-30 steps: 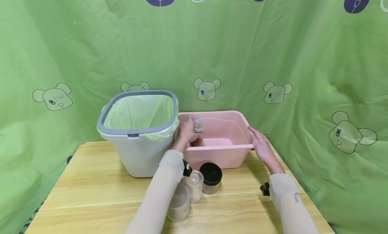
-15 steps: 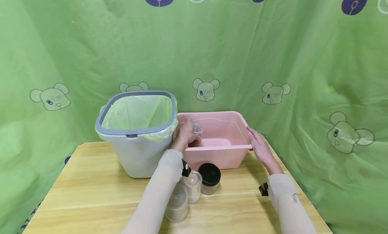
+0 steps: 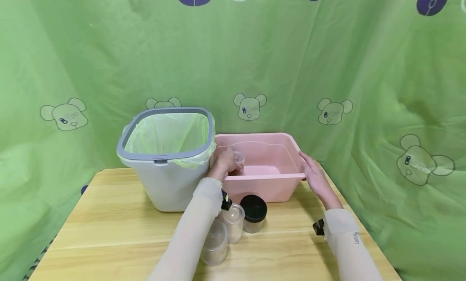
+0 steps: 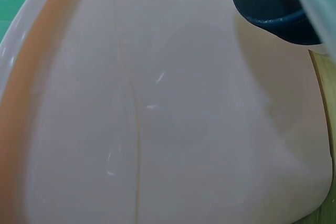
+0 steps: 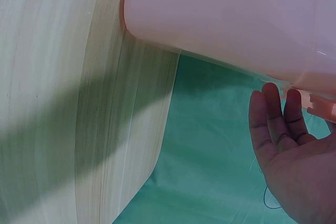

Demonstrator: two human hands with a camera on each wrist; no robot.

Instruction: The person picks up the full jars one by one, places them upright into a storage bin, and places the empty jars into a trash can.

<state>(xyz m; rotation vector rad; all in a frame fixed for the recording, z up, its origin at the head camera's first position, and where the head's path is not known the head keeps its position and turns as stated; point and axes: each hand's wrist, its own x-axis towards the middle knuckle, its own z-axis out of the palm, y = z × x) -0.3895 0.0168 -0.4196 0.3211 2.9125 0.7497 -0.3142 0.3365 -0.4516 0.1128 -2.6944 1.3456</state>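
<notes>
A pink plastic bin [image 3: 260,188] stands on the wooden table. Reaching over its front rim, my left hand [image 3: 225,161] holds a clear jar [image 3: 238,156] low in the bin's left end; the fingers partly hide the jar's reddish-brown contents. At the right end, my right hand [image 3: 315,176] touches the outside of the bin by the rim. Its fingers [image 5: 273,124] look loosely extended against the bin's wall in the right wrist view. The left wrist view takes in the bin's outer wall [image 4: 184,108], but not the hand.
Left of the bin stands a grey waste bin [image 3: 164,188] lined with a green bag. In front are a black-lidded jar [image 3: 253,210] and two clear jars, one taller [image 3: 234,222] and one wider [image 3: 214,244]. A green curtain [image 3: 276,70] hangs behind the table [image 3: 120,228].
My left hand has lowered the clear jar further into the pink bin, so less of it shows. The right hand stays at the bin's right end.
</notes>
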